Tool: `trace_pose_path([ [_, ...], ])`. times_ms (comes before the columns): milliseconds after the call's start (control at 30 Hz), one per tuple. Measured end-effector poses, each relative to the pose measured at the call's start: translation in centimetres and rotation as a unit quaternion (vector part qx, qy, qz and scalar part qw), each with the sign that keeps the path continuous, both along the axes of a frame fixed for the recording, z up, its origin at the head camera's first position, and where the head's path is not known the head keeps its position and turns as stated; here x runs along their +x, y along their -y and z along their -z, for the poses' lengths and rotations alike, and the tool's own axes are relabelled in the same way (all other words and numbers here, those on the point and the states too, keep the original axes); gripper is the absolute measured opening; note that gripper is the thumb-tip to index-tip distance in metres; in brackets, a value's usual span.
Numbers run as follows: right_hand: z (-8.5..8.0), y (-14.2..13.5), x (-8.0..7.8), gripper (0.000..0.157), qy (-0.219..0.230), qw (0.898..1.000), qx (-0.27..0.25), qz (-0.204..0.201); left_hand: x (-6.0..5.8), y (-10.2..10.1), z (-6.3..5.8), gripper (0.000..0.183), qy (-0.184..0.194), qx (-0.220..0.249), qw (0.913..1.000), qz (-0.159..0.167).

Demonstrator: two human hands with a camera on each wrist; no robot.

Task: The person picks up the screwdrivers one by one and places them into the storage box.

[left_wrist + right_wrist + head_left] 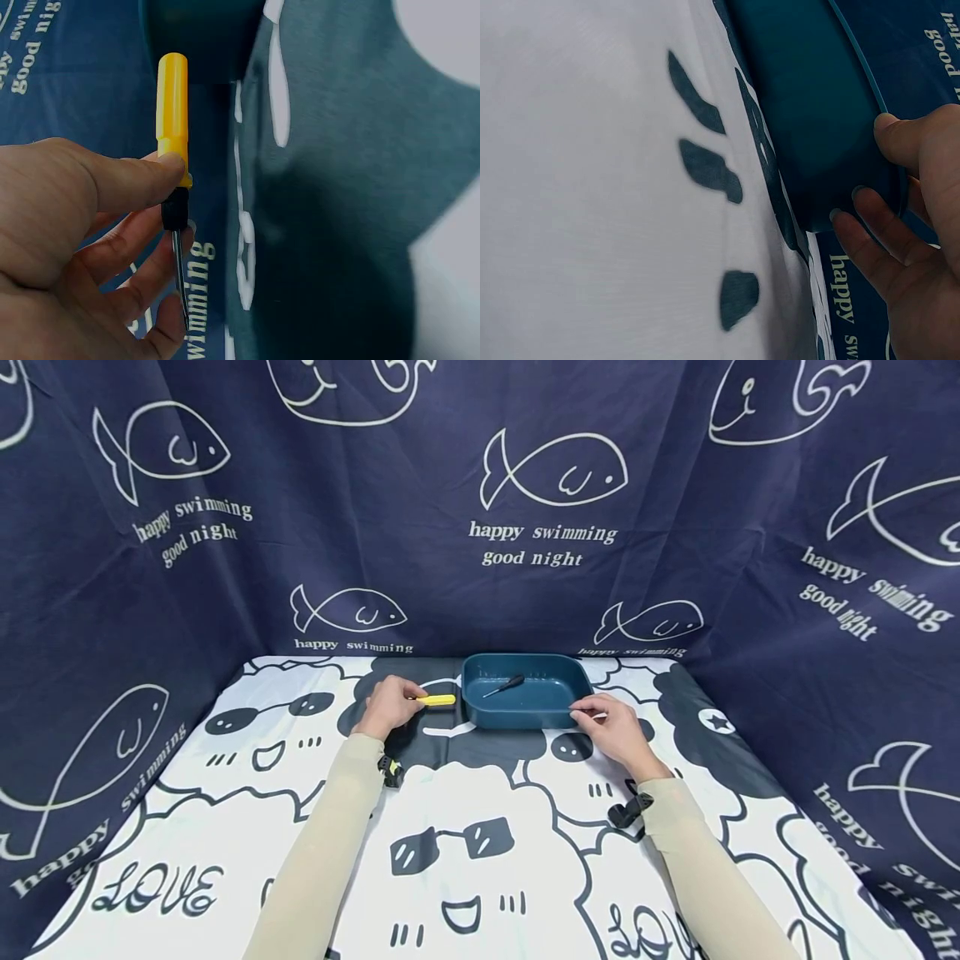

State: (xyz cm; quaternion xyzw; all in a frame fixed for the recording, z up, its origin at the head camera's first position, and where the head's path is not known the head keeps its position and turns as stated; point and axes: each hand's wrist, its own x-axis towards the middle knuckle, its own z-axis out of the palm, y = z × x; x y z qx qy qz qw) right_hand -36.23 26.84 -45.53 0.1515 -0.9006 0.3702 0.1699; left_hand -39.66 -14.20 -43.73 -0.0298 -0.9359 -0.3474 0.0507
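Between thumb and fingers, my left hand pinches a yellow-handled screwdriver near its black collar. Its metal shaft runs back along the fingers in the left wrist view, and the yellow handle points at the left wall of a teal rectangular bin. At the bin's front right corner, my right hand grips the rim, thumb on the edge and fingertips against the outer wall. Inside the bin lies a second screwdriver with a black handle and thin shaft.
A white cloth with dark cartoon prints covers the table. Navy fabric with fish drawings and lettering hangs behind the bin and along both sides.
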Motion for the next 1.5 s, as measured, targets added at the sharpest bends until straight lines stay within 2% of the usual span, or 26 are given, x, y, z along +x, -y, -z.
trace_pose_path([
  [333, -0.1, 0.0, 0.1, 0.011, 0.006, 1.000, -0.001, 0.002, 0.5, -0.8, -2.0, 0.018, -0.062, 0.014, 0.9978, 0.020],
  [767, 0.0, -0.1, 0.0, 0.012, -0.002, 1.000, 0.001, -0.003, 1.3, -2.1, -4.1, 0.015, -0.102, 0.040, 0.9934, 0.033],
  [967, 0.0, -0.2, 0.0, 0.012, -0.007, 1.000, 0.005, 0.003, 1.6, -2.8, -4.5, 0.015, -0.108, 0.043, 0.9924, 0.039],
  [1200, 0.0, -0.1, 0.0, 0.011, -0.003, 1.000, 0.003, 0.000, 1.9, -3.6, -4.4, 0.014, -0.099, 0.035, 0.9937, 0.040],
  [1500, 0.0, -0.1, 0.0, 0.012, -0.002, 1.000, 0.002, -0.003, 1.8, -4.0, -4.4, 0.014, -0.112, 0.031, 0.9922, 0.044],
])
